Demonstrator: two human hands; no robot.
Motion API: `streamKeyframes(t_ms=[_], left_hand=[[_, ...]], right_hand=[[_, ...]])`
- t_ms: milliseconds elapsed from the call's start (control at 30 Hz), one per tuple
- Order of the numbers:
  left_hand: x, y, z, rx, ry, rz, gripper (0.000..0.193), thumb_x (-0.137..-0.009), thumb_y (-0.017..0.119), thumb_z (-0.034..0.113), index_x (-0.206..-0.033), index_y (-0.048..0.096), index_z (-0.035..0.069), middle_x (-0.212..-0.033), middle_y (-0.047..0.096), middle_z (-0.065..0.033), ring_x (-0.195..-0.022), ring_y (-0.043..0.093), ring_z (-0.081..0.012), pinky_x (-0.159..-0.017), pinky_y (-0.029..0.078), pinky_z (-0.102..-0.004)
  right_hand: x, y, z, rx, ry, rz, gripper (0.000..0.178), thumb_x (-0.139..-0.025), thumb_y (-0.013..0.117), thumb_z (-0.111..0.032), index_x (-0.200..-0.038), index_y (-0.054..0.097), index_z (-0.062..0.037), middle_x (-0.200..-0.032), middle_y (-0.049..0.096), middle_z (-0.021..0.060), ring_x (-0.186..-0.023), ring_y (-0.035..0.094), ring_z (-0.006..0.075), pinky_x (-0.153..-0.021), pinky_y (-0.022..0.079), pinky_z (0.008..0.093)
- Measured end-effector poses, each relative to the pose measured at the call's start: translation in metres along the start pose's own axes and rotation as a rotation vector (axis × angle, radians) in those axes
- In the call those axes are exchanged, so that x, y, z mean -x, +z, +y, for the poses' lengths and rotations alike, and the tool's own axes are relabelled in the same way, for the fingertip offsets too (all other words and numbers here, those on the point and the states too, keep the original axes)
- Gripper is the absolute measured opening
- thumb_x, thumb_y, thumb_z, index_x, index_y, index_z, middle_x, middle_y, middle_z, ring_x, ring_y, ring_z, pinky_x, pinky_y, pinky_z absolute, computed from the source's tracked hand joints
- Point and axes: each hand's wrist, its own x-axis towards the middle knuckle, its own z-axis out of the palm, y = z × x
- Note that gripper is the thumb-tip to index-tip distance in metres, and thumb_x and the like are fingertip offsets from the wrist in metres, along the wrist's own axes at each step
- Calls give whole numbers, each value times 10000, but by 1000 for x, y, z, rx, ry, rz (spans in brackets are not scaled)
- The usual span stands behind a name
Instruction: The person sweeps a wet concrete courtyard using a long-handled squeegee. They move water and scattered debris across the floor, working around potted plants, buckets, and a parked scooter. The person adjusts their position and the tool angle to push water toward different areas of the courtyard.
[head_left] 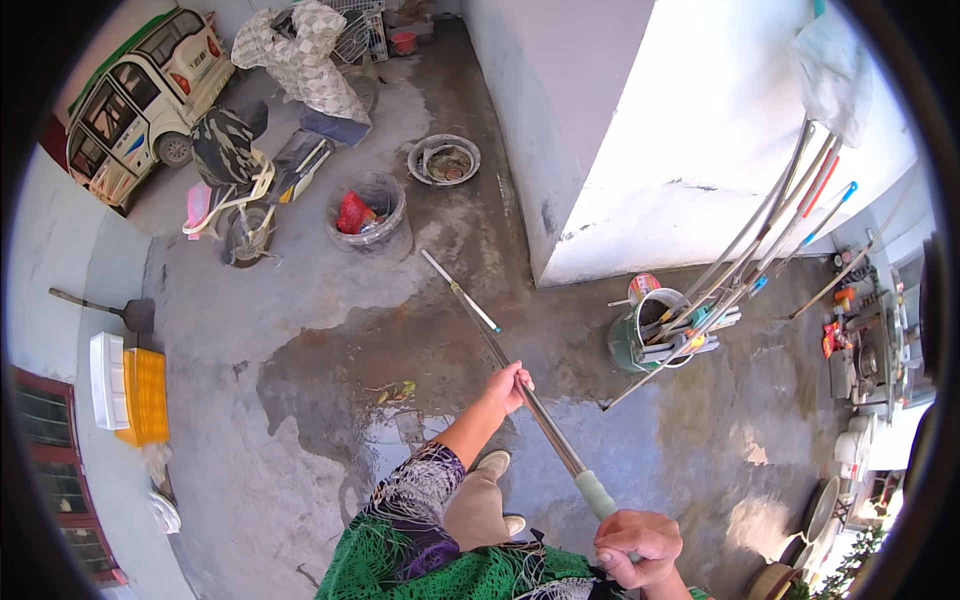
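Note:
A floor squeegee (545, 425) with a metal pole slants across the middle of the view. Its narrow white head (478, 312), blue at one end, is on the wet concrete floor (325, 365). Partway down the pole, my left hand (510, 388) is wrapped round the metal. My right hand (640, 548) grips the end of the light green handle, close to my body. A shallow puddle (590, 430) spreads under the pole, and a few yellowish leaves (397, 392) lie in the wet patch left of it.
Ahead stand a grey bucket (372, 225) with red rubbish and a round basin (444, 160). A wall corner (545, 270) juts in. To the right, a green bucket (628, 340) holds several long poles. Left are a yellow crate (145, 395), a shovel (138, 315) and parked vehicles (145, 90).

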Motion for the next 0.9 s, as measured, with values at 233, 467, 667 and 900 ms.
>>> streamKeyframes(t_ms=[233,467,667,900], left_hand=[[53,-30,-20,58,37,52,209,-884,455,162,-703,429,61,-579,452,-46,-543,444,-176,-557,398,-348],[106,-81,-43,79,34,96,246,-901,415,194,-683,410,80,-568,438,-41,-543,436,-177,-572,400,-346],[162,-127,-74,30,19,129,273,-893,419,198,-642,380,99,-555,412,-22,-516,405,-160,-561,392,-323],[211,-155,-112,59,-50,165,309,-892,422,210,-607,368,103,-502,378,-8,-477,374,-153,-513,374,-297]], right_hand=[[15,9,-42,4,-33,-42,60,-725,586,30,-671,562,38,-530,505,84,-457,499,204,-446,437,321],[73,30,-53,-82,48,-138,81,-708,639,8,-660,580,38,-514,525,99,-465,541,210,-453,465,287],[149,48,-63,-57,53,-213,65,-688,670,-4,-703,608,-9,-581,569,76,-529,573,218,-495,467,278],[238,78,-87,-75,-16,-87,58,-715,656,-7,-712,599,5,-586,572,87,-525,569,223,-516,472,296]])
